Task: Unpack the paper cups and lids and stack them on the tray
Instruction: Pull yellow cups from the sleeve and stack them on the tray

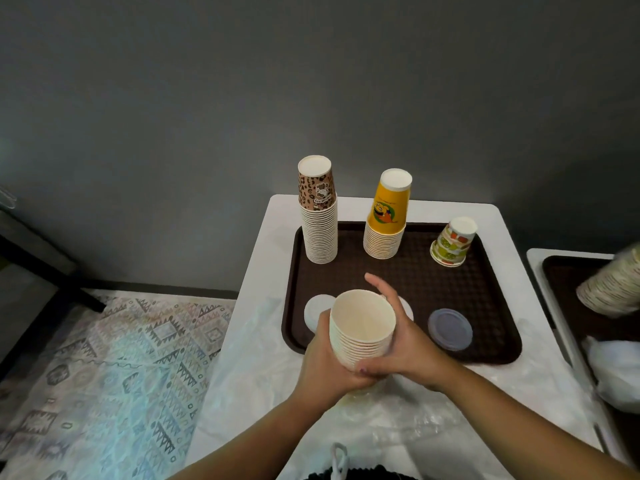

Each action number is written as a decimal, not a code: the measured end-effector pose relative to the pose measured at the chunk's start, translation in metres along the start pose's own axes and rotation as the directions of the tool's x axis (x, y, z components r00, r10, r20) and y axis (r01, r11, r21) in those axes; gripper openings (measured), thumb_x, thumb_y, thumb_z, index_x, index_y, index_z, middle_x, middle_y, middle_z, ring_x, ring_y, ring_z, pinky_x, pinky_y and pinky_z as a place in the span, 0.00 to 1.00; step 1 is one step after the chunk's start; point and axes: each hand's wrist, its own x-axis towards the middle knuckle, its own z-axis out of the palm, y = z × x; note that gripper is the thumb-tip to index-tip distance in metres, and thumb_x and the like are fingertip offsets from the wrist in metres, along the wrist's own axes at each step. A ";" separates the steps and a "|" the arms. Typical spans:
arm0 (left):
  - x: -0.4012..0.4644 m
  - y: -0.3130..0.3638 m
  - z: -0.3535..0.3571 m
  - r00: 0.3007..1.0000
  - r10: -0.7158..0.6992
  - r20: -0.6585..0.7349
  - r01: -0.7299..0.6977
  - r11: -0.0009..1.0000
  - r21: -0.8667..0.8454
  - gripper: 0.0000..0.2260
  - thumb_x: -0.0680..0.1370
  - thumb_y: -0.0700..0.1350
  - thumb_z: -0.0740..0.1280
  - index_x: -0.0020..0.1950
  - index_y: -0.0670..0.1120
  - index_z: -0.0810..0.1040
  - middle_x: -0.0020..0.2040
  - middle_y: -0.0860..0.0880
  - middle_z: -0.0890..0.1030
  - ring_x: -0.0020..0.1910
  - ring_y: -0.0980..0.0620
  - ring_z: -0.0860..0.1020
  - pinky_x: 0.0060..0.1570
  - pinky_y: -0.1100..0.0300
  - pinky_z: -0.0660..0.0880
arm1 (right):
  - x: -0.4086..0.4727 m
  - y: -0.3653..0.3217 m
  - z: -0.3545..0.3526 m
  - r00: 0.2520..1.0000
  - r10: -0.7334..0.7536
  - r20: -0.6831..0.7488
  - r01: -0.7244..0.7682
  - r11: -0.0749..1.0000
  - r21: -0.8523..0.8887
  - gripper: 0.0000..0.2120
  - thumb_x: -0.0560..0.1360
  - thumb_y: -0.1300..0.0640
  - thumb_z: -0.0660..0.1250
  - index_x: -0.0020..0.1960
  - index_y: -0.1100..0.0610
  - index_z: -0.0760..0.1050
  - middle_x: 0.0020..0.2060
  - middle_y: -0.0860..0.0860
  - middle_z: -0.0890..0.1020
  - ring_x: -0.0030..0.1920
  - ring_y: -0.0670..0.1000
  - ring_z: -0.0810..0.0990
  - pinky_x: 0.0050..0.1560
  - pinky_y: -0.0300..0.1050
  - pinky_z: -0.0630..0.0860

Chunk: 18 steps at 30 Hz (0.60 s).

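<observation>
Both hands, left hand (pixel 320 365) and right hand (pixel 403 336), were cupped around the nested stack of cream paper cups (pixel 362 329); light, crushable stuff, so I'd grip low on the sides, gently.

Brown tray (pixel 485 289) carries leopard-print cups (pixel 317 188), yellow cups (pixel 389 206) and green-orange patterned cups (pixel 452 244); held cups (pixel 362 327) cream.

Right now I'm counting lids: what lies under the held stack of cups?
The white lid shows left of the cup stack, and the edge of another lid shows right. The stack and both hands hide the tray between them.
</observation>
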 end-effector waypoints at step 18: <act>0.003 0.017 -0.033 0.993 -0.028 0.116 0.039 0.995 -0.095 0.49 0.55 0.58 0.76 0.72 0.58 0.57 0.65 0.62 0.70 0.63 0.66 0.70 0.58 0.72 0.69 | 0.000 0.048 0.024 0.987 0.143 0.075 -0.119 0.958 -0.260 0.37 0.58 0.56 0.82 0.61 0.43 0.67 0.57 0.36 0.75 0.56 0.30 0.73 0.56 0.25 0.68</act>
